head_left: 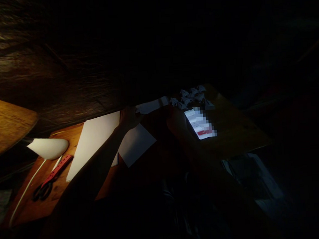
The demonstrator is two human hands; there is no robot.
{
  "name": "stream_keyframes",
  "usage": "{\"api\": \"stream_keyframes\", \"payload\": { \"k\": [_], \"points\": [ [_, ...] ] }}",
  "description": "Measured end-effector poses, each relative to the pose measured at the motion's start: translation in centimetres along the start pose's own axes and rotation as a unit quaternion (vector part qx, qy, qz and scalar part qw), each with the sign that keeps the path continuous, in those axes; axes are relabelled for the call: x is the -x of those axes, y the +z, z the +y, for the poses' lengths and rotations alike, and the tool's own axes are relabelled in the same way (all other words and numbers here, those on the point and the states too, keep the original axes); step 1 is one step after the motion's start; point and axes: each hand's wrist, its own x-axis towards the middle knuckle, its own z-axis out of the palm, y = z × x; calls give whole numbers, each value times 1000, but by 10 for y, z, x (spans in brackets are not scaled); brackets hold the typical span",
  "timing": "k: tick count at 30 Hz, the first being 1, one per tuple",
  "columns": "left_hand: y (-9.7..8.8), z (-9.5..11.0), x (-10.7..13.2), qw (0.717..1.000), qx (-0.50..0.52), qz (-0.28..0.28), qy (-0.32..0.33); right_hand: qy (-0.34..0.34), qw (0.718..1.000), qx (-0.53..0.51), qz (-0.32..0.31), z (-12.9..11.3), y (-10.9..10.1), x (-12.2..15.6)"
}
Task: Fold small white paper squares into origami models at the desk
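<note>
In the dim light, a long folded strip of white paper (152, 105) stretches between my two hands. My left hand (130, 118) is closed on its left end, with the fingers in shadow. At the right end my right hand (174, 119) grips the paper; its fingers are mostly lost in the dark. Under my left wrist lies a loose white sheet (136, 146). A larger stack of white paper (95, 138) is left of it, partly covered by my left forearm. Several small folded paper pieces (193, 95) are heaped beyond my right hand.
A lit phone (198, 126) lies right of my right hand on the wooden table (236, 128). At the left are a white lamp-like object (49, 148) with a cord (25, 194), a red strip with holes (57, 169) and black-handled scissors (43, 191). A dark rough wall rises behind.
</note>
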Motion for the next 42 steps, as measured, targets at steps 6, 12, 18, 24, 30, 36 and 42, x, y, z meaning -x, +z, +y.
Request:
{"api": "stream_keyframes", "payload": {
  "k": [6, 12, 18, 24, 30, 36, 42],
  "points": [
    [3, 23, 6, 995, 54, 36, -77, 12, 998, 53, -21, 3, -13, 6],
    [8, 33, 6, 994, 68, 44, -76, 13, 997, 74, -5, 12, -11, -1],
    [10, 31, 6, 993, 80, 45, -72, 41, 993, 113, -11, 10, -14, -6],
    [12, 25, 4, 991, 95, 53, -79, 14, 988, 140, -58, 1, -20, -1],
    [13, 22, 3, 986, 119, 66, -91, 17, 984, 158, -81, -4, -20, 0],
    [14, 23, 4, 985, 127, 73, -90, 38, 982, 169, -74, -3, -21, -2],
    [17, 21, 3, 984, 132, 82, -87, 24, 984, 162, -67, -2, -18, -1]
  ]
}}
